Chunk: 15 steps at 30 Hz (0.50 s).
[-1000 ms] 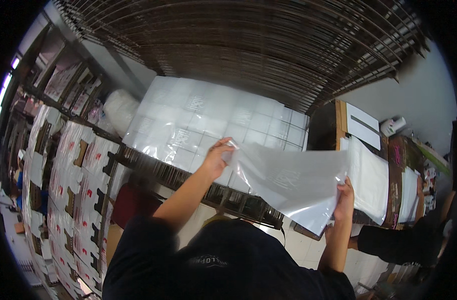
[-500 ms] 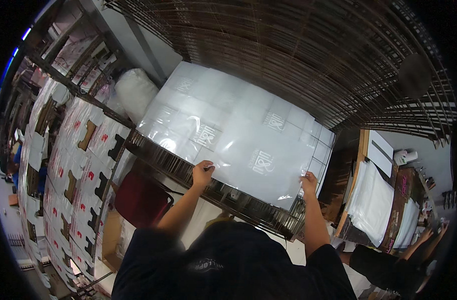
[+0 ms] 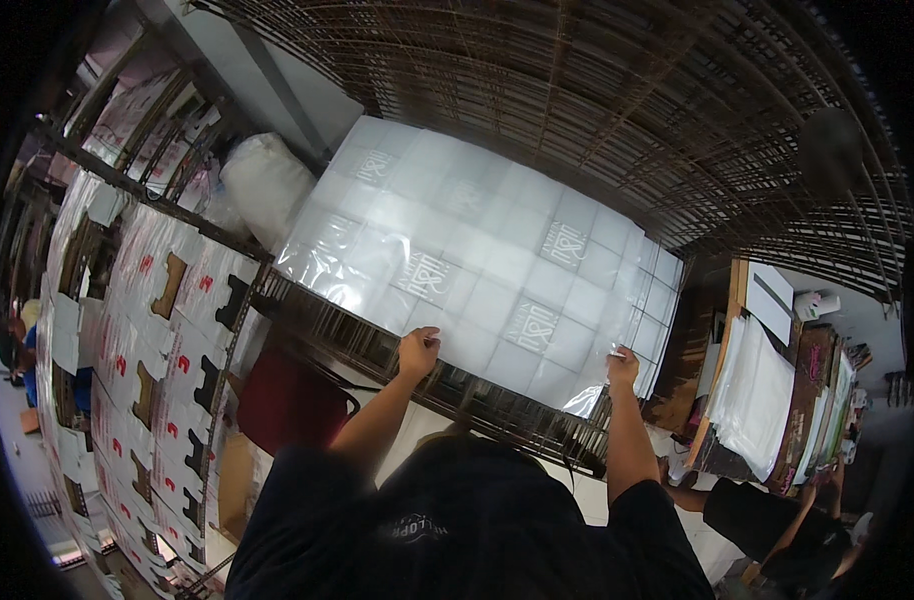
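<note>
A large clear plastic sheet (image 3: 477, 345) with white printed emblems lies over a wire drying rack (image 3: 657, 330), whose grid shows through it. At the sheet's near edge, left of its middle, my left hand (image 3: 420, 353) has thumb and fingertips closed on the plastic. My right hand (image 3: 622, 367) pinches the sheet by its right side, close to the near right corner. Bright glare runs along the sheet's left part and that corner. Whether more sheets lie beneath this one, I cannot tell.
Raised wire racks (image 3: 577, 90) slope above the far side. Stacked white cartons (image 3: 167, 370) stand at left, with a dark red chair (image 3: 292, 400) nearer me. At right, a stack of translucent sheets (image 3: 745, 400) rests on a table; a co-worker in a dark shirt (image 3: 777, 525) is nearby.
The sheet has settled flatter, and the rack's grid now shows through much more of it. Both hands keep to its edge, having shifted slightly right in the picture.
</note>
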Motion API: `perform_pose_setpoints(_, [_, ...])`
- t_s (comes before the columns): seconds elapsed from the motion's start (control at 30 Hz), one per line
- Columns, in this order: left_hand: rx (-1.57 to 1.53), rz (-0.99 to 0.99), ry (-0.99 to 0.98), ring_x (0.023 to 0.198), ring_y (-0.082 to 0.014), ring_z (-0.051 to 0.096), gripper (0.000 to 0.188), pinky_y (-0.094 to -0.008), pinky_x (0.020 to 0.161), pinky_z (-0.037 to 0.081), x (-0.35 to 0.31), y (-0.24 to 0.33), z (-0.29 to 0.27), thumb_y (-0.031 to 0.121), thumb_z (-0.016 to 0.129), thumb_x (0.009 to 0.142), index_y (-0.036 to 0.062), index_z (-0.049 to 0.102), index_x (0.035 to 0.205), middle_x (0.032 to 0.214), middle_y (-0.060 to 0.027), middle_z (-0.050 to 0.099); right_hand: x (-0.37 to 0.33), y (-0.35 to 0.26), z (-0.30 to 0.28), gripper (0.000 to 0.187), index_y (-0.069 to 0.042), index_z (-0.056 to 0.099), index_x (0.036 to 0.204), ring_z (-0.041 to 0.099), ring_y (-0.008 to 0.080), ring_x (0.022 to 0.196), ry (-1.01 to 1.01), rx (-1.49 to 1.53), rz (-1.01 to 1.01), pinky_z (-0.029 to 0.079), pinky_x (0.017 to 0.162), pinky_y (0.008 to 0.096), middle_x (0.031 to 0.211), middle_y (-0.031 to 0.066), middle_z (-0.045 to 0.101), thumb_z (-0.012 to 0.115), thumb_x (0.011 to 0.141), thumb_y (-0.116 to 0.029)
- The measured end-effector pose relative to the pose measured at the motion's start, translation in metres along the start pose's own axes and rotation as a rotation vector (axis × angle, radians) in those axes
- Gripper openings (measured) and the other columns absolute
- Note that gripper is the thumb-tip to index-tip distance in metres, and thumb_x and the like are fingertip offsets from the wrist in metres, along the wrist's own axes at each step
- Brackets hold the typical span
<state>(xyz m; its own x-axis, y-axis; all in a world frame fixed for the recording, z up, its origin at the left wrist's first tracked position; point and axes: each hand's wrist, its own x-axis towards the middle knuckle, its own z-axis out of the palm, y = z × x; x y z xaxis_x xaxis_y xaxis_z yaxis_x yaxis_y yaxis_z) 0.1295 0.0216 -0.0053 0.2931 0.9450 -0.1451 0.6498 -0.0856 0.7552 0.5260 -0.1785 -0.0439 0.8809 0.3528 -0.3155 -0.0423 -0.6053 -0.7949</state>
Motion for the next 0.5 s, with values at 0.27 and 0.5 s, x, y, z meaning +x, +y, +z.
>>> perform_pose_setpoints(0.27, [0.01, 0.048, -0.001, 0.076, -0.0248, 0.062, 0.022, -0.0351, 0.069, 0.049, 0.01, -0.001, -0.003, 0.01, 0.064, 0.071, 0.0062, 0.065, 0.092, 0.085, -0.0137, 0.063, 0.001, 0.001, 0.008, 0.03, -0.002, 0.061, 0.094, 0.059, 0.0147, 0.059, 0.063, -0.044, 0.016, 0.046, 0.052, 0.0278, 0.069, 0.0093, 0.063, 0.063, 0.064, -0.007])
perform_pose_setpoints(0.5, [0.024, 0.082, -0.017, 0.074, -0.0253, 0.063, 0.024, -0.0333, 0.066, 0.05, 0.017, -0.01, 0.002, 0.013, 0.065, 0.072, 0.0038, 0.064, 0.094, 0.085, -0.0156, 0.064, 0.01, 0.012, 0.012, 0.029, -0.006, 0.063, 0.093, 0.061, 0.0167, 0.063, 0.113, -0.061, 0.011, 0.048, 0.059, 0.0289, 0.071, 0.0107, 0.064, 0.064, 0.064, -0.009])
